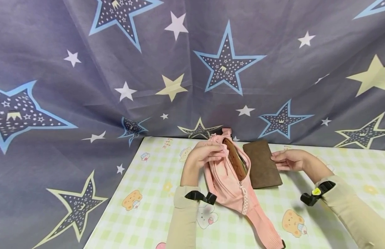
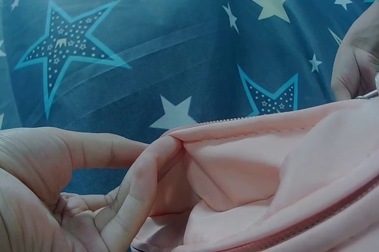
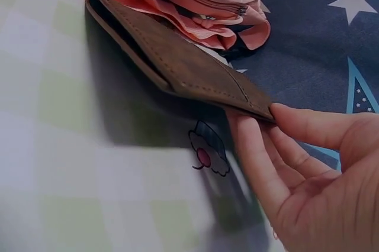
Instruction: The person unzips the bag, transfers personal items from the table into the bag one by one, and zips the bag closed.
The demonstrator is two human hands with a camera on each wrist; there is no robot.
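Note:
A pink waist bag lies on the table with its zipped mouth spread apart. Something brown shows inside that mouth, partly hidden by the fabric. My left hand pinches the bag's fabric at the left edge of the opening; in the left wrist view, thumb and fingers grip the pink cloth beside a zip. To the right of the bag, my right hand holds a brown leather wallet by its right edge. In the right wrist view the wallet is tilted, stitched along its border, its folded halves slightly parted.
The table is covered by a green checked cloth with cartoon prints. Behind it hangs a dark star-patterned curtain, close to the table's back edge. The bag's wide strap trails toward the front, ending near a black buckle.

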